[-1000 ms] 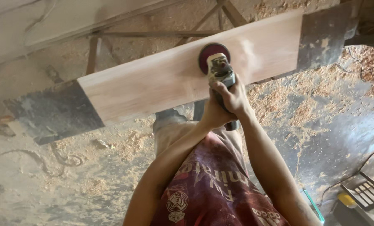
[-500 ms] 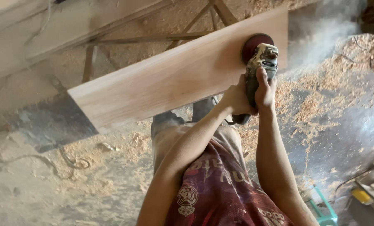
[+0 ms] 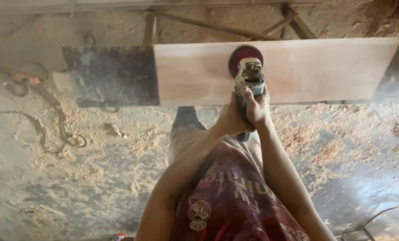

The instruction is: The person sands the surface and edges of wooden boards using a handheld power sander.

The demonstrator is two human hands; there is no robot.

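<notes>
1. Hands first: the left hand (image 3: 230, 119) and the right hand (image 3: 257, 107) were both wrapped around the body of a handheld sander (image 3: 248, 82), each grip pressed tight on the tool, the two hands touching one another.
2. The sander's round dark-red disc (image 3: 243, 57) lay flat against a pale wooden plank (image 3: 306, 69), about midway along the plank's length and toward its far edge.
3. The plank ran crosswise in front of the person, its left end resting on a dark support (image 3: 110, 76) and its right end on another dark surface (image 3: 396, 82) at the picture's edge.
4. Both forearms reached forward from a dark-red printed shirt (image 3: 231, 201).
5. Beneath it all, the floor (image 3: 96, 169) was strewn with sawdust and wood shavings, and a cable (image 3: 52, 129) curled across it on the left.
6. Wooden frame slats (image 3: 217, 27) showed behind the plank.
</notes>
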